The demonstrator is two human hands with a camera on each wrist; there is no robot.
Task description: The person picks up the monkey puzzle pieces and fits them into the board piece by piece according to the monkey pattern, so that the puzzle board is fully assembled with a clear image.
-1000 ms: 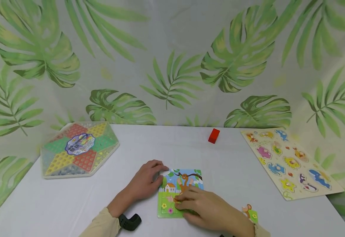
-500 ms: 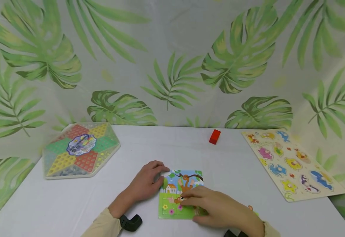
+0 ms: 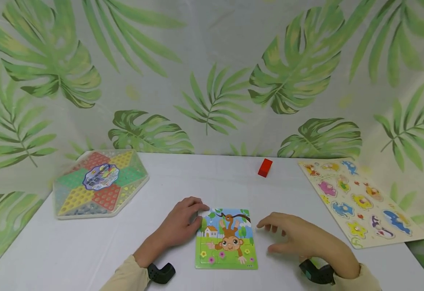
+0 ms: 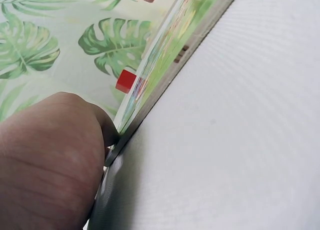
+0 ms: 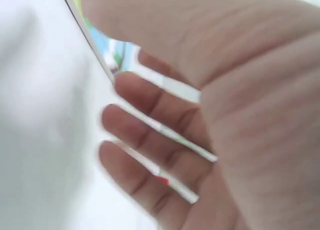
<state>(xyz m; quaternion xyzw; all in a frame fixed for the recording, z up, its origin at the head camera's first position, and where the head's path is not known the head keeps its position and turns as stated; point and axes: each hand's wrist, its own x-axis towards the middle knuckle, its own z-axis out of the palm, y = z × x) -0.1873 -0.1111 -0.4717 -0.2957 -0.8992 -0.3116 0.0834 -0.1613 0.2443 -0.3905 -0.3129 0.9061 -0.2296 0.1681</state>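
A square picture puzzle (image 3: 226, 232) of a monkey hanging from a branch lies flat on the white table, its picture in full view. At its upper left edge my left hand (image 3: 182, 221) rests, with fingertips at the corner and thumb against the side. The left wrist view shows the thumb (image 4: 75, 120) touching the rim of the puzzle board (image 4: 165, 75). My right hand (image 3: 293, 234) hovers just right of the puzzle, fingers loosely bent and apart, holding nothing. In the right wrist view its fingers (image 5: 137, 135) are spread. A loose piece by the right wrist is almost wholly hidden.
A hexagonal game box (image 3: 100, 184) with coloured triangles sits at the back left. Towards the back lies a red block (image 3: 265, 167). A wooden board with sea-animal pieces (image 3: 361, 202) lies on the right. Leaf-patterned cloth (image 3: 212, 101) hangs behind the table.
My right hand has lifted off the puzzle and moved right, uncovering the monkey's face and the lower right corner. The left hand stays at the puzzle's left edge.
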